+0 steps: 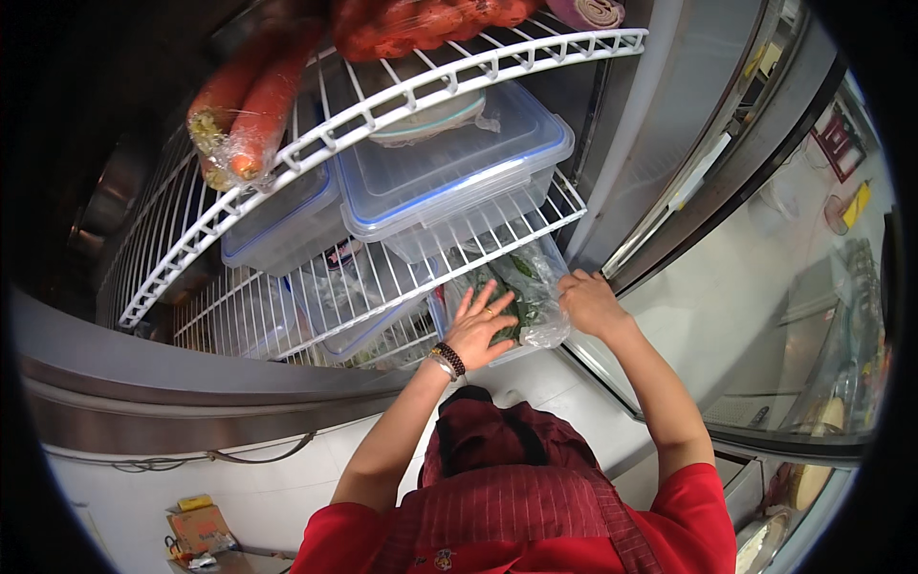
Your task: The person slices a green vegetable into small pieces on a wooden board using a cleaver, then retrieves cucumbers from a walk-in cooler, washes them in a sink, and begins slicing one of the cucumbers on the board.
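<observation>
A clear plastic container [437, 316] sits low in the refrigerator, its front end jutting past the wire shelf above it. Inside lies a clear plastic bag [546, 305] with leafy greens [527, 268] in it. My left hand [482, 324], with a ring and bracelets, rests palm down on the bag, fingers spread and holding nothing. On the container's right side, my right hand [594, 303] has its fingers curled at the bag's edge, seemingly gripping the film. Its fingertips are partly hidden, near the container's right rim.
Over my hands runs a white wire shelf [430, 287] bearing lidded plastic containers [445, 179]. The shelf above [409, 100] holds wrapped carrots [262, 133] and a red net bag [423, 29]. An open door [724, 287] stands at right. A cardboard box [202, 531] is at lower left.
</observation>
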{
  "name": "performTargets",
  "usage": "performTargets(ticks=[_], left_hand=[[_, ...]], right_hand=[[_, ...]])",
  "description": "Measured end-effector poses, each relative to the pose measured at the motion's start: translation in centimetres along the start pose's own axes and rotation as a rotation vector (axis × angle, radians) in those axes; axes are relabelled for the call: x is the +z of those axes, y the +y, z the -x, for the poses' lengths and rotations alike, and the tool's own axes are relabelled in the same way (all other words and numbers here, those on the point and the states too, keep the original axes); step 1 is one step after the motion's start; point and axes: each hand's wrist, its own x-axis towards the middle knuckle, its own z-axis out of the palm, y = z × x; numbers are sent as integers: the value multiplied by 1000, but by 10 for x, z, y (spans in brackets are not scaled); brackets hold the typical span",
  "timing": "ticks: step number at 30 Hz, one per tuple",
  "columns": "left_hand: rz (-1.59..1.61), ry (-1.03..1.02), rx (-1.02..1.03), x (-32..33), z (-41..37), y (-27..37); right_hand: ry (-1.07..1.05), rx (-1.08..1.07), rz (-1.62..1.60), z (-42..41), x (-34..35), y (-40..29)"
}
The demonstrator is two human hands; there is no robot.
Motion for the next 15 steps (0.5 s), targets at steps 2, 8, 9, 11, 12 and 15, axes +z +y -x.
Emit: performTargets(ticks=[2, 8, 9, 11, 12, 15], left_hand=[[7, -211, -30, 6, -3, -3], [257, -71, -354, 7, -16, 5], [158, 16, -285, 9, -21, 8], [-39, 194, -141, 9, -40, 21], [-104, 165, -47, 17, -49, 18], [-82, 0, 27, 40, -53, -4]], right_hand=[[-20, -4, 157, 3, 8, -3], [240, -39, -540, 11, 5, 3], [342, -49, -490, 9, 3, -4], [548, -67, -378, 7, 0, -15], [562, -172, -401, 2, 1, -14], [534, -339, -733, -6, -8, -32]])
